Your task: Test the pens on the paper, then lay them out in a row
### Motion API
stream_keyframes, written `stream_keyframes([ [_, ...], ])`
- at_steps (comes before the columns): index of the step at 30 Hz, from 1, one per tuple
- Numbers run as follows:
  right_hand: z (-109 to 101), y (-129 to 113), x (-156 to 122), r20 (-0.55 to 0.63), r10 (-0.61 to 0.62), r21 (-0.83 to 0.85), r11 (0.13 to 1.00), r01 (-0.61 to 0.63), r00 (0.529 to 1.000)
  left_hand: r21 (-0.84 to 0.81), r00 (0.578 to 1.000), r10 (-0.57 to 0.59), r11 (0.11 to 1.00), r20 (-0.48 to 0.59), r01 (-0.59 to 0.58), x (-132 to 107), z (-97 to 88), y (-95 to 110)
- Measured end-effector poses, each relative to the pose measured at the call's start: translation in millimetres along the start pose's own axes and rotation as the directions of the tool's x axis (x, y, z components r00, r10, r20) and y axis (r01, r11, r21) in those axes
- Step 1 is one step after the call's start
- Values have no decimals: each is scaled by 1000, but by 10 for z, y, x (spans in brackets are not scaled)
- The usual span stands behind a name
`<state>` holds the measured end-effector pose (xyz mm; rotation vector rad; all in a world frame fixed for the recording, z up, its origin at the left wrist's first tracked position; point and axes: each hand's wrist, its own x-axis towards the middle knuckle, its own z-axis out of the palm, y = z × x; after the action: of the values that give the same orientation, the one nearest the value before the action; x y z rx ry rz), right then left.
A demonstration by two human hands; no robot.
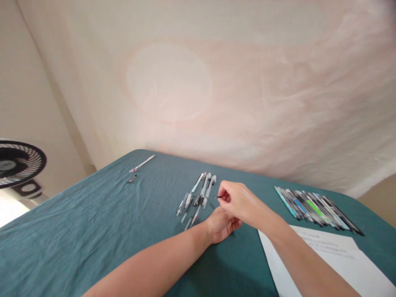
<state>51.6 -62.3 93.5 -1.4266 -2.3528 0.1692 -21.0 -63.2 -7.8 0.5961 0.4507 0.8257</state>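
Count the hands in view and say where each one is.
2. The right hand is just right of the central pens, pinching a small dark thing. The left hand is lower in the picture, partly hidden behind the right.

Soft light, white glare (10, 212) lower left, soft shadow (225, 270) below 2 hands (238, 202), printed sheet (352, 266) blurred

Nearer me, the tabletop's (93, 239) left side lets me through; pens (203, 191) block its middle, a pen row (314, 208) its far right corner.
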Motion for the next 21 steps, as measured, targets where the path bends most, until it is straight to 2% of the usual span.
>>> stream_keyframes([
  [3, -258, 186, -302, -71, 28, 139, 990, -18, 997, -30, 1000, -11, 1000, -7, 10, 20, -32, -10],
  [5, -319, 318, -498, -114, 53, 161, 986, -35, 992, -53, 999, 14, 998, -41, -16, 21, -44, -9],
  [11, -126, 582, -843, -175, 130, 239, 967, -86, 976, -124, 992, 68, 989, -106, -81, 18, -32, 12],
  [14, -37, 610, -872, -236, 154, 286, 955, -83, 960, -171, 989, 71, 981, -133, -93, 11, -22, 33],
  [21, 4, 607, -843, -310, 168, 332, 942, -59, 936, -159, 996, 46, 986, -81, -58, -14, -3, 68],
])
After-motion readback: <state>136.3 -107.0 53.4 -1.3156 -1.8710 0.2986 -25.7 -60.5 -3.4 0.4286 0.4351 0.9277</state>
